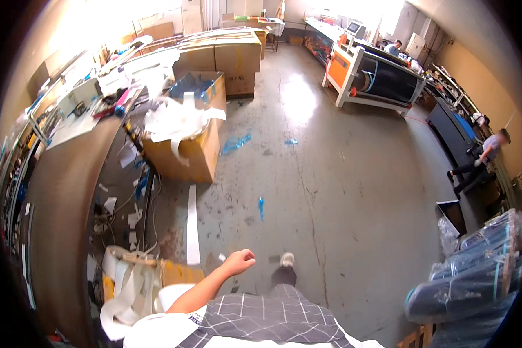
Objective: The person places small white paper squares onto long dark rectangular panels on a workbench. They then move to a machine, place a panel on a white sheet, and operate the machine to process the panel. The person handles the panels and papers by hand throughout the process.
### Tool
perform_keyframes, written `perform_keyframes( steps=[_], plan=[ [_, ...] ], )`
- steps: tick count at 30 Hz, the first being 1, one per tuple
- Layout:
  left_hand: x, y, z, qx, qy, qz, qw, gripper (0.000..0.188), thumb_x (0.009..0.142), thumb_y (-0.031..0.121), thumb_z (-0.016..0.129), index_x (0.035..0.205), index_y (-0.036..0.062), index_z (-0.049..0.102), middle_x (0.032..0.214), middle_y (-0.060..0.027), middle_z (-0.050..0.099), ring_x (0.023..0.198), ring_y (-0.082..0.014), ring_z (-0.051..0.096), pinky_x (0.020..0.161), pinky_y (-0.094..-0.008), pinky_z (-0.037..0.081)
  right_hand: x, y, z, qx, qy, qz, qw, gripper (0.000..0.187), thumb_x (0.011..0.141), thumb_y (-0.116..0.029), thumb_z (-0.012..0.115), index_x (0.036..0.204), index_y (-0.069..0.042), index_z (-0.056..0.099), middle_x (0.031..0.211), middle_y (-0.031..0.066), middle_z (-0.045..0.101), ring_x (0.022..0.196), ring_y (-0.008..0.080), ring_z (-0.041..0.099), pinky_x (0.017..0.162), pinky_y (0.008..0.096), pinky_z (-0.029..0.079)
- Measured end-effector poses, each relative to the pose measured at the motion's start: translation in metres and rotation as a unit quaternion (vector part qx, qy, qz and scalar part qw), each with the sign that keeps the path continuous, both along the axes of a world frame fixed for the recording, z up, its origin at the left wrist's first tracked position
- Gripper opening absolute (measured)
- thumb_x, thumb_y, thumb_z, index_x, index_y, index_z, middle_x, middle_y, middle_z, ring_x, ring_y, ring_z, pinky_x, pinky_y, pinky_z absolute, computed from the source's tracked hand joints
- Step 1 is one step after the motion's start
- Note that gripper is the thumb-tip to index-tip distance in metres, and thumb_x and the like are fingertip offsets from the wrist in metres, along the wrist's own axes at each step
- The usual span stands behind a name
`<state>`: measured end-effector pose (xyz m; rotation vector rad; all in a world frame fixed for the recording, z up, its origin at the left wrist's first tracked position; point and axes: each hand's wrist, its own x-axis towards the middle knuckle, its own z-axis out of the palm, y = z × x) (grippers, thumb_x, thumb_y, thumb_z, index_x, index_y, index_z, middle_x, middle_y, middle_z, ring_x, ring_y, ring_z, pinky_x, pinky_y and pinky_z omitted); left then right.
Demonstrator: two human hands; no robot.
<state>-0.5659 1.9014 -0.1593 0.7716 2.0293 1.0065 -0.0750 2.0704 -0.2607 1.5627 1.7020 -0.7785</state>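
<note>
My left hand [238, 262] swings in front of my body at the lower middle, its fingers loosely curled together and nothing seen in them. It hangs over the grey floor and touches nothing. Closest to it are a cardboard box [180, 272] with white strips spilling out and a long white strip [192, 226] on the floor. My right hand is out of the picture. I wear a dark checked apron [267, 318], and one of my feet, in a light shoe [287, 259], is stepping forward.
A brown-topped workbench [69, 174] runs along the left. Ahead stands a carton [185, 156] heaped with white scraps; blue film [235, 143] litters the floor. An orange-and-white roller machine [368, 75] is at the far right. A person [484, 156] walks nearer right, beyond plastic-wrapped rolls [464, 284].
</note>
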Motion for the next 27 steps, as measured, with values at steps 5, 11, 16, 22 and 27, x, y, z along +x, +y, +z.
perform_keyframes(
  steps=[5, 11, 16, 22, 27],
  plan=[
    [-0.134, 0.137, -0.049, -0.021, 0.007, 0.039, 0.999, 0.032, 0.08, 0.028, 0.062, 0.101, 0.0035, 0.062, 0.094, -0.0134, 0.066, 0.087, -0.0254, 0.063, 0.078, -0.0346, 0.049, -0.137, 0.165, -0.029, -0.015, -0.022, 0.023, 0.999, 0.032, 0.073, -0.027, 0.061, 0.093, -0.003, 0.068, 0.098, 0.0185, 0.065, 0.096, 0.0354, 0.062, 0.081, 0.0422, 0.05],
    [-0.25, 0.088, -0.137, -0.243, -0.006, 0.216, 0.946, 0.031, 0.069, 0.034, 0.062, 0.077, 0.004, 0.068, 0.077, -0.0155, 0.066, 0.079, -0.0293, 0.065, 0.073, -0.0376, 0.05, -0.385, 0.403, 0.018, 0.04, -0.037, 0.214, 0.975, 0.028, 0.074, -0.023, 0.062, 0.094, -0.004, 0.069, 0.099, 0.0157, 0.066, 0.097, 0.0327, 0.062, 0.081, 0.0401, 0.05],
    [-0.281, 0.024, -0.214, -0.4, 0.133, 0.118, 0.899, 0.022, 0.064, 0.028, 0.064, 0.072, 0.0079, 0.069, 0.077, -0.0163, 0.065, 0.074, -0.0348, 0.064, 0.066, -0.045, 0.05, -0.727, 0.6, 0.081, 0.207, 0.238, 0.185, 0.931, 0.042, 0.077, -0.035, 0.064, 0.093, 0.003, 0.064, 0.096, 0.0233, 0.064, 0.093, 0.0372, 0.061, 0.078, 0.0433, 0.049],
    [-0.455, 0.138, -0.21, -0.456, -0.069, 0.251, 0.851, 0.03, 0.071, 0.033, 0.058, 0.075, 0.0058, 0.069, 0.082, -0.0176, 0.066, 0.08, -0.0351, 0.064, 0.072, -0.0437, 0.05, -0.968, 0.701, 0.09, 0.179, 0.428, 0.11, 0.879, 0.043, 0.076, -0.036, 0.063, 0.087, 0.005, 0.063, 0.09, 0.0266, 0.063, 0.087, 0.0402, 0.061, 0.074, 0.0455, 0.048],
    [-0.716, 0.316, -0.264, -0.323, 0.068, 0.15, 0.932, 0.037, 0.076, 0.037, 0.053, 0.079, 0.004, 0.069, 0.087, -0.0186, 0.067, 0.086, -0.0353, 0.064, 0.077, -0.0426, 0.05, -0.97, 0.73, 0.044, 0.155, 0.169, 0.163, 0.96, 0.046, 0.073, -0.04, 0.06, 0.096, 0.0, 0.065, 0.101, 0.0234, 0.062, 0.095, 0.0401, 0.06, 0.082, 0.0466, 0.048]
  ],
)
